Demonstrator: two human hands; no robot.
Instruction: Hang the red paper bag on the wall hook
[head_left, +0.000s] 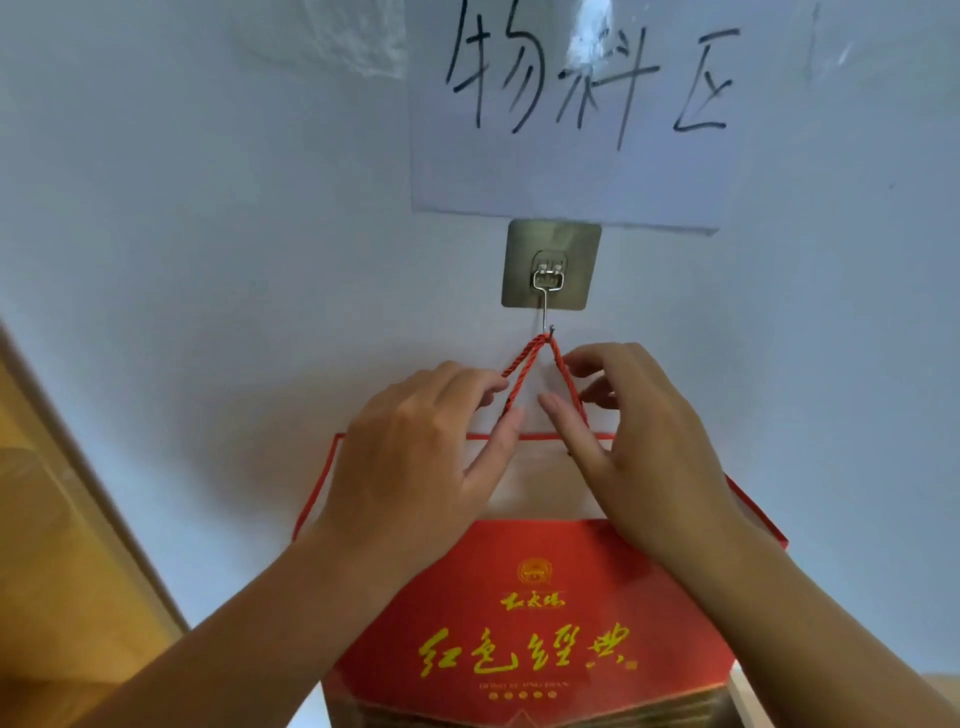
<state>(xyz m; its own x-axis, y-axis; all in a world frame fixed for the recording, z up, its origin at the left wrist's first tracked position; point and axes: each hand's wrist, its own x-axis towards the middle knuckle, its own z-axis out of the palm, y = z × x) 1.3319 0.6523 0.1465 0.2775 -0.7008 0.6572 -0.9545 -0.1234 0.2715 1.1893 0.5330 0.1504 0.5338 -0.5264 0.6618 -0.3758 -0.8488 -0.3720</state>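
The red paper bag (524, 613) with yellow lettering hangs low against the white wall, its mouth open toward me. Its red twisted rope handles (540, 345) rise to a peak over the tip of the metal wall hook (546, 296), which sits on a square adhesive plate. My left hand (415, 457) pinches the left strands just below the peak. My right hand (639, 431) holds the right strand between thumb and fingers. Both hands cover the upper part of the bag's front.
A white paper sign (571, 104) with black handwritten characters is stuck to the wall just above the hook plate. A wooden door frame or panel (57, 519) runs diagonally at the left edge. The wall around the hook is bare.
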